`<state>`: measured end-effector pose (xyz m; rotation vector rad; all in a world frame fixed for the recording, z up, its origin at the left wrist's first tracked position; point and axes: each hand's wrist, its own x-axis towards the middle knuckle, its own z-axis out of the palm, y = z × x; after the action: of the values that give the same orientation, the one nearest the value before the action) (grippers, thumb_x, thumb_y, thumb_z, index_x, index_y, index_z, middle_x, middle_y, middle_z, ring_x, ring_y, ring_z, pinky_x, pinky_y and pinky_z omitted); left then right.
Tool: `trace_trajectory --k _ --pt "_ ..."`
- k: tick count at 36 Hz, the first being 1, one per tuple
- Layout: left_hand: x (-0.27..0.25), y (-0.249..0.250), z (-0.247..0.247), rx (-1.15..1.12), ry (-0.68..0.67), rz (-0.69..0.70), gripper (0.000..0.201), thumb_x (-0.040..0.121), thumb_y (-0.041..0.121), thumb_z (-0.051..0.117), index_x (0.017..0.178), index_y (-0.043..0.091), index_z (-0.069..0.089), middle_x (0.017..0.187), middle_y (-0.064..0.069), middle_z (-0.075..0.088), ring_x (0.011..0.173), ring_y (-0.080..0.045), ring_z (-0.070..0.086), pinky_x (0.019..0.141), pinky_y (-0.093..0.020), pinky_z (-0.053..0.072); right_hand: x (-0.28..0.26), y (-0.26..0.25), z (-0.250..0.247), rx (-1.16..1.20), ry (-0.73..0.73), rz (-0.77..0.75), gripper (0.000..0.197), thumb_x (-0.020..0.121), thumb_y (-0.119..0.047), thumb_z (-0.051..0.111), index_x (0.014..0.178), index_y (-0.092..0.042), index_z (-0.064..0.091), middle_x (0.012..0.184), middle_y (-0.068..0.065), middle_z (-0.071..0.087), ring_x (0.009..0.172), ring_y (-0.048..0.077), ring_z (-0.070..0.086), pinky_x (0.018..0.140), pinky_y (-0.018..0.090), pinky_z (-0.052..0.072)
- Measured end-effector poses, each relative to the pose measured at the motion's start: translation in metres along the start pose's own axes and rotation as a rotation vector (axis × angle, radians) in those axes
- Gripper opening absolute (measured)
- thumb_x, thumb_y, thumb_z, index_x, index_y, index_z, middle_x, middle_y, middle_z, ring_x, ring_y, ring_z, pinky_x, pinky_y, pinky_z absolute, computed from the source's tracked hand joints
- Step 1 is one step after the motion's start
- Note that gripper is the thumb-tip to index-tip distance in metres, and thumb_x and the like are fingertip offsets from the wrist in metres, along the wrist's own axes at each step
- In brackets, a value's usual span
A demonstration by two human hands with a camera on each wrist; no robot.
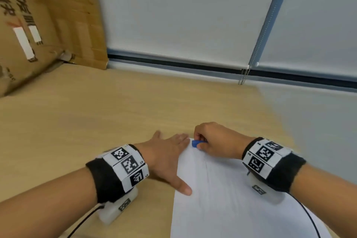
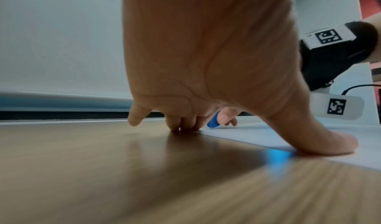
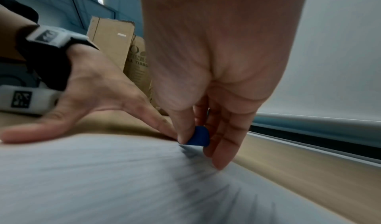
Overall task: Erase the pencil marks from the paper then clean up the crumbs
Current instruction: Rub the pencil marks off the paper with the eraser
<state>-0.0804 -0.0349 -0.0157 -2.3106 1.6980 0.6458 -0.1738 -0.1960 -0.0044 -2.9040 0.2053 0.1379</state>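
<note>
A white sheet of paper (image 1: 231,199) lies on the wooden desk (image 1: 96,121), with faint pencil strokes (image 3: 206,178) near its far corner. My right hand (image 1: 214,141) pinches a small blue eraser (image 1: 195,143) between thumb and fingers and holds it down on the paper's far left corner; the eraser (image 3: 199,136) shows clearly in the right wrist view and the eraser (image 2: 213,121) is partly hidden in the left wrist view. My left hand (image 1: 168,158) lies flat with fingers spread, its thumb (image 2: 321,139) pressing the paper's left edge.
Cardboard boxes (image 1: 29,25) stand at the desk's back left. A window sill with lowered blinds (image 1: 193,15) and a bead cord (image 1: 243,77) runs along the far edge. Cables (image 1: 309,216) trail from both wrist cameras.
</note>
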Motion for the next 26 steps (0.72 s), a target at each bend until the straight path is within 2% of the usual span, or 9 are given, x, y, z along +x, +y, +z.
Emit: trace_trajectory --k 3,6,8,10,14,18,21,26 --pt "0.000 -0.001 0.000 0.009 -0.015 -0.003 0.132 0.067 0.082 0.060 0.154 0.020 -0.018 0.161 0.008 -0.020 0.147 -0.008 -0.017 0.115 -0.058 -0.015 0.003 0.002 -0.001 0.017 -0.014 -0.005 0.011 0.090 -0.015 0.056 0.098 -0.010 0.061 0.097 0.003 0.061 0.081 0.017 0.053 0.069 0.027 0.043" --pt "-0.001 -0.001 -0.001 0.023 -0.015 -0.003 0.132 0.068 0.082 0.060 0.153 0.020 -0.019 0.161 0.008 -0.021 0.147 -0.008 -0.016 0.115 -0.060 -0.013 0.002 0.003 -0.002 0.043 -0.032 -0.051 0.014 0.090 -0.016 0.058 0.101 -0.011 0.064 0.098 0.002 0.063 0.081 0.014 0.054 0.063 0.014 0.039" --pt "-0.001 -0.001 -0.002 0.030 -0.024 0.002 0.131 0.069 0.081 0.060 0.153 0.019 -0.019 0.160 0.008 -0.022 0.148 -0.009 -0.016 0.116 -0.060 -0.011 0.002 0.004 -0.004 0.050 -0.054 -0.077 0.014 0.089 -0.017 0.059 0.100 -0.012 0.066 0.095 -0.001 0.062 0.079 0.012 0.053 0.062 0.011 0.038" --pt "-0.001 0.000 -0.003 0.034 -0.027 0.002 0.131 0.069 0.081 0.060 0.152 0.020 -0.021 0.160 0.007 -0.023 0.148 -0.010 -0.015 0.116 -0.059 -0.010 0.006 0.006 -0.005 0.055 -0.057 -0.084 0.013 0.089 -0.019 0.060 0.098 -0.013 0.067 0.093 -0.002 0.063 0.079 0.012 0.054 0.064 0.012 0.039" --pt "-0.001 -0.001 -0.002 -0.002 -0.026 -0.003 0.134 0.067 0.081 0.062 0.152 0.021 -0.022 0.160 0.009 -0.024 0.148 -0.009 -0.015 0.117 -0.058 -0.007 0.014 0.009 -0.003 0.068 -0.019 -0.048 0.010 0.089 -0.020 0.059 0.093 -0.014 0.065 0.094 0.002 0.065 0.082 0.018 0.059 0.073 0.029 0.050" --pt "0.000 -0.001 -0.002 0.013 -0.033 -0.010 0.135 0.066 0.081 0.062 0.152 0.021 -0.022 0.159 0.010 -0.025 0.148 -0.008 -0.015 0.119 -0.057 -0.001 0.007 0.007 -0.002 0.089 -0.080 -0.102 0.007 0.087 -0.017 0.061 0.091 -0.013 0.066 0.086 0.000 0.064 0.069 0.011 0.053 0.062 0.022 0.044" --pt "0.002 -0.001 -0.002 0.027 -0.051 -0.015 0.135 0.066 0.082 0.061 0.151 0.021 -0.024 0.158 0.010 -0.028 0.147 -0.008 -0.016 0.119 -0.056 0.000 0.008 0.008 -0.006 0.110 -0.153 -0.113 0.009 0.086 -0.020 0.065 0.091 -0.013 0.068 0.083 0.001 0.067 0.066 0.008 0.053 0.062 0.022 0.045" --pt "0.002 -0.001 -0.002 0.027 -0.064 -0.022 0.135 0.066 0.083 0.061 0.150 0.023 -0.026 0.157 0.011 -0.029 0.147 -0.007 -0.017 0.120 -0.054 -0.001 0.016 0.011 -0.002 0.095 -0.032 -0.081 0.007 0.088 -0.019 0.062 0.090 -0.013 0.065 0.088 0.002 0.066 0.072 0.012 0.055 0.066 0.024 0.046"
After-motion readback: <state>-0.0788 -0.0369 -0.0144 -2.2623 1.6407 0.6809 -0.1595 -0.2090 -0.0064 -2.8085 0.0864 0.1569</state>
